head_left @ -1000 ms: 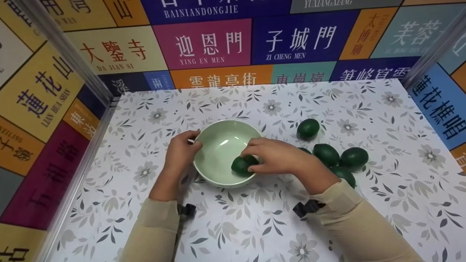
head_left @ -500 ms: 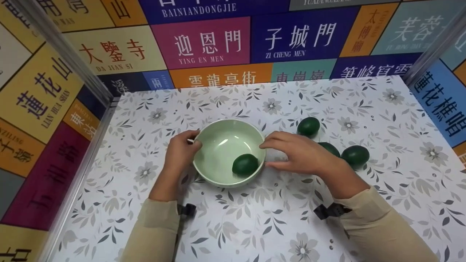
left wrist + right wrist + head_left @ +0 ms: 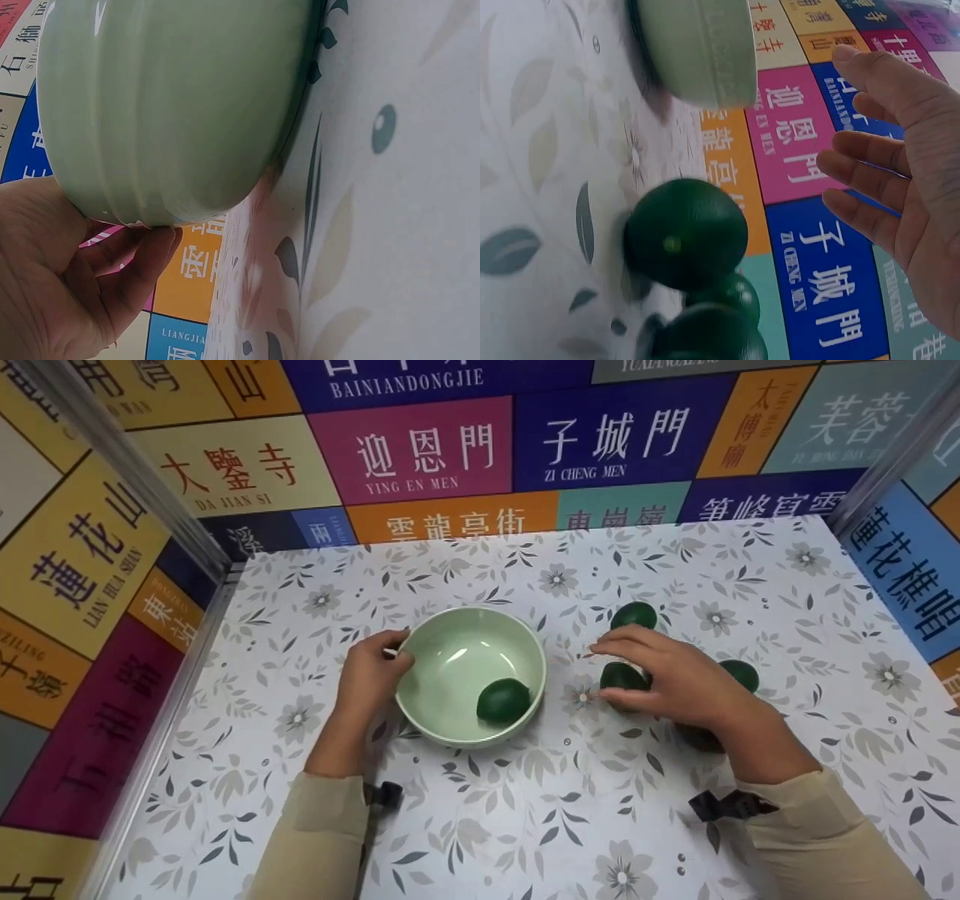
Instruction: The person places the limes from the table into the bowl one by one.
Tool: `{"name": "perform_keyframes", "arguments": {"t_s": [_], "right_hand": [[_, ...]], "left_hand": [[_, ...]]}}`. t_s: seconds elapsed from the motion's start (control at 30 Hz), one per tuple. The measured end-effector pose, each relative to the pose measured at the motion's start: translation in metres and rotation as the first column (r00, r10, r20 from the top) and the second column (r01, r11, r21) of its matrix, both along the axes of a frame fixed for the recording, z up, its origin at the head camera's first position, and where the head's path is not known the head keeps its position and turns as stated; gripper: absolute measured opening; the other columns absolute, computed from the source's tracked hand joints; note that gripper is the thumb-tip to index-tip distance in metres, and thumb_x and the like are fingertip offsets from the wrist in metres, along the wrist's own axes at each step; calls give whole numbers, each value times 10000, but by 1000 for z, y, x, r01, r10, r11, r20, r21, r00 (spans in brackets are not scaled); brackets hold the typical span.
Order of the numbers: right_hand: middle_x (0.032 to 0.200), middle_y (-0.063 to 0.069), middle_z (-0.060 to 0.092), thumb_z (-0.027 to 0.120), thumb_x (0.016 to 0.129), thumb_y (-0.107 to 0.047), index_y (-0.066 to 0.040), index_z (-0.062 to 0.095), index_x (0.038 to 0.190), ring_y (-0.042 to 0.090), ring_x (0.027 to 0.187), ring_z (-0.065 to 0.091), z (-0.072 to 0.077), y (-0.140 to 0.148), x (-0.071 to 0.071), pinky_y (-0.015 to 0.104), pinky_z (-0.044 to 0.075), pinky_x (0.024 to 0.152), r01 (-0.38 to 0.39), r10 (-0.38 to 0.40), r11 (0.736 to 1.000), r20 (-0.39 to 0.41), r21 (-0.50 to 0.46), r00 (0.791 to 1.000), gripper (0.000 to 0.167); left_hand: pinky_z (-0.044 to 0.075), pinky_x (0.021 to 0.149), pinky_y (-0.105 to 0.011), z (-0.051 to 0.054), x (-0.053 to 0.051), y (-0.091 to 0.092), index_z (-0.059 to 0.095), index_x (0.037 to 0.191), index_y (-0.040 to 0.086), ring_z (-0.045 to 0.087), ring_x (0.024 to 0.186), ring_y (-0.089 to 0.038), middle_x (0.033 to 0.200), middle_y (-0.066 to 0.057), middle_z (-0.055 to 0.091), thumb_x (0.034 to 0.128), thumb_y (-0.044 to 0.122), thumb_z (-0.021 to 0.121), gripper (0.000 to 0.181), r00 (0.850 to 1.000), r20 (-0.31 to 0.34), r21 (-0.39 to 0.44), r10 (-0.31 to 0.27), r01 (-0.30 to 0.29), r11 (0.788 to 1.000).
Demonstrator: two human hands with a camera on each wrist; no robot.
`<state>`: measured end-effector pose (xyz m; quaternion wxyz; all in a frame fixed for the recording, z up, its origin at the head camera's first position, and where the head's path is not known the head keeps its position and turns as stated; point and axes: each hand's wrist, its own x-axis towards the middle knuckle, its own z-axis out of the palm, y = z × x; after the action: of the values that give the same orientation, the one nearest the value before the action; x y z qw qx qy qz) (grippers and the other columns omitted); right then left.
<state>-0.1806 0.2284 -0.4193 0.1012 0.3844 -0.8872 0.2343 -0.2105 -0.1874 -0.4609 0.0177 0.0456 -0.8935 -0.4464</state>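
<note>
A light green bowl (image 3: 442,690) stands on the table with one dark green fruit (image 3: 503,701) in it, at its lower right side. My left hand (image 3: 369,679) grips the bowl's left rim between thumb and fingers; the left wrist view shows the fingers (image 3: 131,262) at the bowl (image 3: 172,112). My right hand (image 3: 682,679) hovers with spread fingers over another green fruit (image 3: 621,684), holding nothing. In the right wrist view the hand (image 3: 907,150) is apart from the nearest fruit (image 3: 690,234).
One fruit (image 3: 634,616) lies behind my right hand and another (image 3: 741,675) to its right; a further one (image 3: 701,737) is partly hidden under the hand. The table (image 3: 480,825) has a leaf-patterned cover. Printed panels (image 3: 420,450) stand behind and at both sides.
My right hand has let go of the fruit in the bowl and moved right, over the fruits on the table. My left hand has stayed at the bowl's rim.
</note>
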Motion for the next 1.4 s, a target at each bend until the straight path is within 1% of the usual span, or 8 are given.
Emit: {"name": "perform_keyframes", "arguments": {"t_s": [0.2, 0.57, 0.7, 0.83, 0.9, 0.97, 1.23, 1.4], "right_hand": [[1387, 52, 631, 900, 789, -164, -130, 644, 1392, 259, 1267, 605, -5, 28, 4, 23, 288, 1101, 76, -76, 995, 6, -57, 997, 656], [1406, 84, 619, 891, 793, -125, -151, 616, 1429, 210, 1299, 548, -14, 75, 8, 24, 263, 1069, 242, -237, 968, 69, -73, 969, 693], [1441, 80, 596, 868, 838, -188, -193, 589, 1463, 303, 1312, 540, -13, 86, 6, 99, 326, 1051, 285, -278, 958, 136, -36, 951, 684], [1496, 133, 546, 843, 870, -230, -198, 560, 1491, 398, 1380, 495, -12, 96, 4, 436, 427, 1124, 318, -306, 948, 242, -14, 921, 683], [1516, 168, 518, 837, 878, -249, -184, 549, 1500, 446, 1407, 462, -12, 101, 3, 625, 414, 1089, 334, -318, 943, 296, -2, 901, 688], [1528, 195, 497, 834, 881, -269, -170, 538, 1508, 477, 1419, 435, -12, 107, 2, 717, 381, 1066, 349, -332, 937, 339, 13, 880, 701], [1522, 255, 477, 800, 913, -292, -63, 493, 1521, 529, 1351, 456, -21, 130, -3, 708, 403, 1018, 344, -341, 936, 423, 73, 839, 719], [1537, 283, 448, 782, 926, -341, -41, 460, 1539, 536, 1377, 431, -26, 136, -6, 705, 388, 1058, 341, -353, 932, 507, 120, 786, 754]], "left_hand": [[591, 798, -379, 0, 0, 1, 708, 1330, 102, 708, 1009, -260, 1193, -128, 722, 924, 132, 645, 412, 1000, -7, 4, -4, 4, 1000], [590, 802, -373, -3, 3, 2, 714, 1324, 112, 707, 1006, -256, 1185, -126, 722, 921, 123, 644, 408, 1000, 2, 12, 10, -10, 1000], [592, 816, -382, -3, 4, 1, 709, 1333, 117, 707, 1018, -259, 1203, -129, 720, 917, 121, 641, 421, 1000, 8, 9, 16, -16, 1000], [592, 819, -386, -2, 3, 1, 709, 1331, 114, 706, 1022, -261, 1204, -131, 719, 915, 128, 643, 422, 1000, 6, 6, 13, -13, 1000], [589, 813, -379, -2, 2, 1, 710, 1329, 111, 704, 1020, -260, 1200, -133, 718, 917, 129, 644, 418, 1000, 5, 8, 11, -11, 1000], [590, 803, -376, -2, 2, 0, 709, 1329, 103, 703, 1014, -263, 1196, -138, 717, 919, 129, 645, 415, 1000, 3, 17, 7, -7, 1000], [596, 800, -380, -2, -1, 0, 705, 1335, 107, 709, 1015, -263, 1206, -132, 717, 926, 142, 642, 416, 1000, -4, 3, -8, 8, 1000], [600, 811, -400, -3, 0, 0, 698, 1347, 106, 715, 1026, -274, 1210, -139, 717, 934, 149, 639, 420, 1000, -10, -6, -9, 9, 1000]]}}
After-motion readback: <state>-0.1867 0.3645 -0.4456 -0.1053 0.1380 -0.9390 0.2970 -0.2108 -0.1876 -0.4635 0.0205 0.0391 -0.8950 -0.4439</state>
